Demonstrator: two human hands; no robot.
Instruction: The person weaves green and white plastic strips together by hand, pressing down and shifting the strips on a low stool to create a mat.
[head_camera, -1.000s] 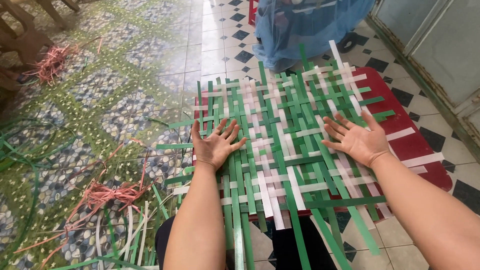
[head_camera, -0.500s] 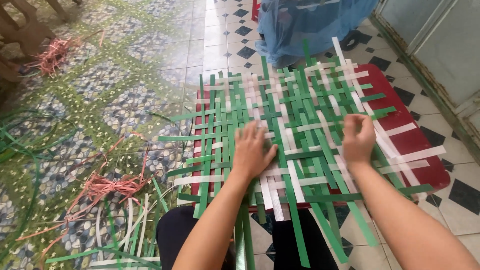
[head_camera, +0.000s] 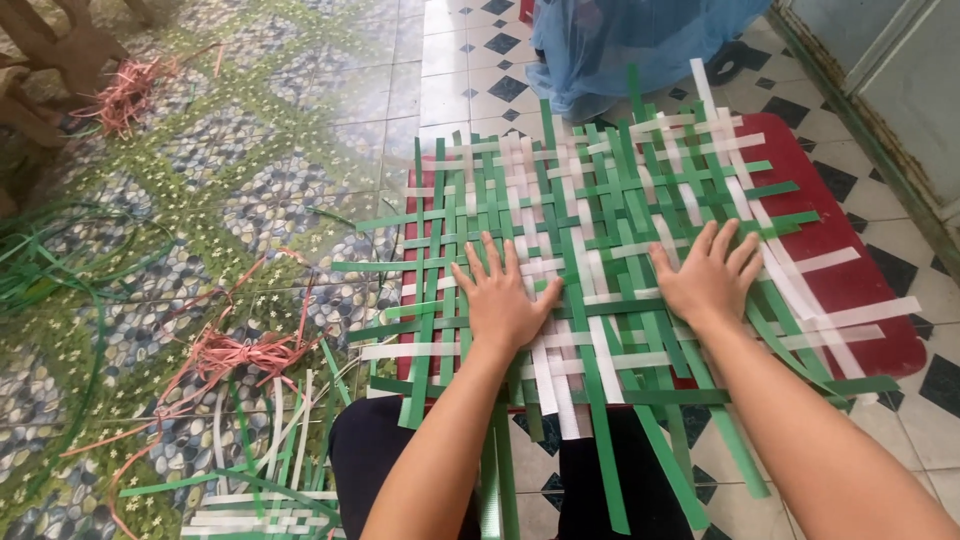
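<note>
On my far left, pink strips (head_camera: 225, 355) lie in a messy bunch on the tiled floor (head_camera: 300, 130). My left hand (head_camera: 503, 300) lies flat, fingers spread, holding nothing. It presses on the green and white woven mat (head_camera: 600, 200), which sits under both hands on a red board (head_camera: 850, 290). My right hand (head_camera: 712, 280) lies flat on the mat too, fingers open.
</note>
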